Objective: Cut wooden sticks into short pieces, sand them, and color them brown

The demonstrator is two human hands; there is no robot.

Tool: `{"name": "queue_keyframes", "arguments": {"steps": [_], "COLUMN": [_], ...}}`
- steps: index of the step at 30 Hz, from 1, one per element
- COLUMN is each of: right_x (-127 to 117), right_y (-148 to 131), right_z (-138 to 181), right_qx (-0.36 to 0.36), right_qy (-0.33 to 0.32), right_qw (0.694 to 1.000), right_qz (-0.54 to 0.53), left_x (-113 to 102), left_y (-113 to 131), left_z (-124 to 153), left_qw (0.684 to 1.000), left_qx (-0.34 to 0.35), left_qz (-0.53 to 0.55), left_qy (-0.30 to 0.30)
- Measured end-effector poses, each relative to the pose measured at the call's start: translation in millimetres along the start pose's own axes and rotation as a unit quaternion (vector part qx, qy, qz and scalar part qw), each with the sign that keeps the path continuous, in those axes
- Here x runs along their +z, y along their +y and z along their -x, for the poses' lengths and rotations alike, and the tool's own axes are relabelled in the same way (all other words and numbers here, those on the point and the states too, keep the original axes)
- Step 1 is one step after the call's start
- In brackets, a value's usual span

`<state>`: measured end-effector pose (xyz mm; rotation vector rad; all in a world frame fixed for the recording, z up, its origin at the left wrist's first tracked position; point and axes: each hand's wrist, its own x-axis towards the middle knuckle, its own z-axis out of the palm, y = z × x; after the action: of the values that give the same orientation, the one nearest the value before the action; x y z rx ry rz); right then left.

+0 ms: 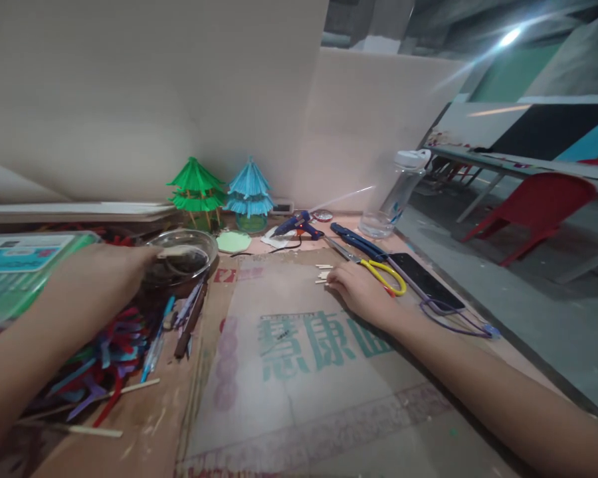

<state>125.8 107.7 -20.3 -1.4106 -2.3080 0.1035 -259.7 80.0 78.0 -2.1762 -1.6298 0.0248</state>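
Bare forearms [478,382] extend forward, left hand [129,264] over a bowl [212,247], its grip too blurred to tell, right hand [359,290] palm-down, half-curled at short sticks [323,267], hold unclear.

Well left of the yellow-handled scissors [365,263], the left hand [115,267] is bare (and somewhat blurred), as is the left forearm [42,335]; just beside the scissors, the right hand [360,292] is bare too, its right forearm [471,375] slimming toward it.
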Motion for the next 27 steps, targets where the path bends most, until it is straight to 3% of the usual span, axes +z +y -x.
{"name": "queue_keyframes", "arguments": {"steps": [3, 5, 7, 9, 13, 16, 19, 22, 27], "right_x": [-3.5, -5.3, -4.1, -0.3, 9.1, 14.0, 16.2, 17.4, 20.3], "right_y": [-21.1, -40.9, -58.3, -67.6, -61.1, -52.4, -51.2, -51.7, -45.8], "right_z": [8.4, 15.7, 22.8, 28.9, 38.2, 42.5, 43.7, 42.7, 41.0], "right_qx": [-0.004, -0.064, -0.161, -0.197, -0.183, -0.187, -0.125, -0.044, 0.025], "right_qy": [-0.006, -0.050, -0.091, -0.113, -0.089, -0.024, 0.015, 0.011, -0.008], "right_qw": [0.999, 0.989, 0.968, 0.956, 0.964, 0.965, 0.972, 0.975, 0.966], "right_qz": [-0.040, -0.121, -0.170, -0.187, -0.173, -0.184, -0.196, -0.216, -0.257], "left_x": [-24.4, -27.2, -18.7, -3.2, 25.6, 31.9, 27.5, 22.2, 21.5], "left_y": [28.0, 55.9, 86.8, 115.1, 147.9, 151.2, 150.2, 153.6, 157.9], "left_z": [8.4, 10.3, 9.2, 6.5, 1.4, 1.5, 9.6, 22.2, 28.6], "left_qw": [0.990, 0.977, 0.966, 0.960, 0.958, 0.954, 0.953, 0.954, 0.957], "left_qx": [0.032, 0.102, 0.169, 0.201, 0.229, 0.228, 0.219, 0.211, 0.175], "left_qz": [-0.013, 0.033, 0.094, 0.139, 0.172, 0.195, 0.210, 0.210, 0.208], "left_qy": [0.137, 0.184, 0.171, 0.136, 0.008, -0.001, -0.001, -0.035, -0.097]}}
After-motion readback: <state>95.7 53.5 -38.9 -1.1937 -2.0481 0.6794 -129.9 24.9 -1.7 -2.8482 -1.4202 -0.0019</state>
